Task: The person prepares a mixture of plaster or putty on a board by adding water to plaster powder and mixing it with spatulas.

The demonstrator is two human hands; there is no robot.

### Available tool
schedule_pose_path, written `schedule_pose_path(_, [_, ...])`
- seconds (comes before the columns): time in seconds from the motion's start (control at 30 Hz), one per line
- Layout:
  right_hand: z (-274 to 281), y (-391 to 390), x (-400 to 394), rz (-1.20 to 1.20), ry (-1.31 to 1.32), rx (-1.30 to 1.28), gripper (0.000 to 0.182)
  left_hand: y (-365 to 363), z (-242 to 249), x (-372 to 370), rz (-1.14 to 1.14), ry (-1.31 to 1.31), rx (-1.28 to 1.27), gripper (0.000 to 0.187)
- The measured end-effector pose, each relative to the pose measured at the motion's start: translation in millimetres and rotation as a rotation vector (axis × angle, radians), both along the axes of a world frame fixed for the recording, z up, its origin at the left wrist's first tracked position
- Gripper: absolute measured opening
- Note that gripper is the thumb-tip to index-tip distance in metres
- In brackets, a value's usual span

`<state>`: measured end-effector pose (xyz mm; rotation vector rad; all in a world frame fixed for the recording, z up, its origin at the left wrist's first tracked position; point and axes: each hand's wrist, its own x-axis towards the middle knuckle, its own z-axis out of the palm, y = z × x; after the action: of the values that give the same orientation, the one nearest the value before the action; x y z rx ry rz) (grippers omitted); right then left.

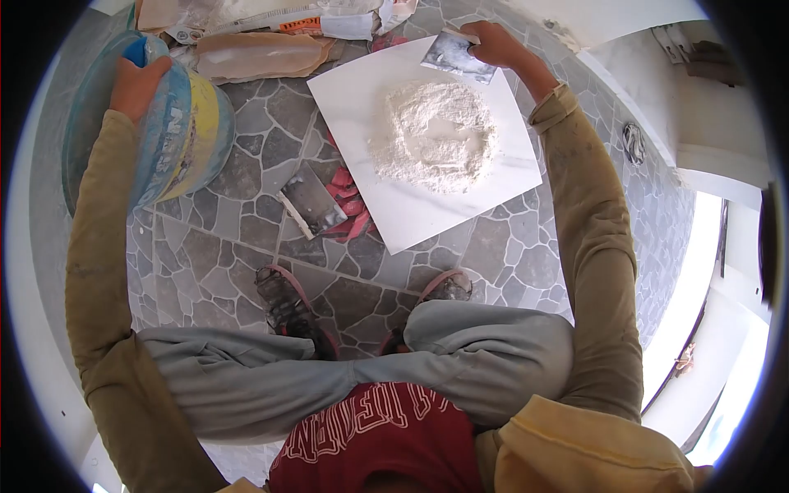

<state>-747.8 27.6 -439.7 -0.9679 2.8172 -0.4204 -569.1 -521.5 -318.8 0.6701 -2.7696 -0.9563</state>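
Observation:
At the upper left my left hand (138, 86) is closed on a small blue object (136, 52) at the rim of a blue and yellow bucket (193, 123). My right hand (493, 44) grips a flat metal scraper (460, 56) over the top right edge of a white tile (362, 189). On that tile lies a ring-shaped heap of white powder (436, 168), with a hollow in its middle. The bucket's inside cannot be made out.
A second scraper (315, 201) lies on the stone-patterned floor (279, 119) beside red scraps (353, 209). Paper bags (263, 56) lie at the top. Two shoes (288, 300) are below the tile. A coiled cable (634, 144) is at the right.

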Motion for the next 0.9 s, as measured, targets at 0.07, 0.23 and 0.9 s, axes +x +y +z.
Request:
schedule_pose_path(0.07, [-11, 28, -5, -0.095, -0.022, 0.059, 0.051, 7, 3, 4, -0.015, 0.082, -0.014, 0.062])
schedule_pose_path(0.23, [-27, 25, 2, -0.306, -0.128, 0.097, 0.055, -8, -2, -1, -0.039, 0.032, -0.117, 0.073])
schedule_pose_path(0.9, [-7, -131, 21, 0.247, 0.013, -0.013, 0.029, -7, 2, 0, -0.068, -0.013, -0.171, 0.081])
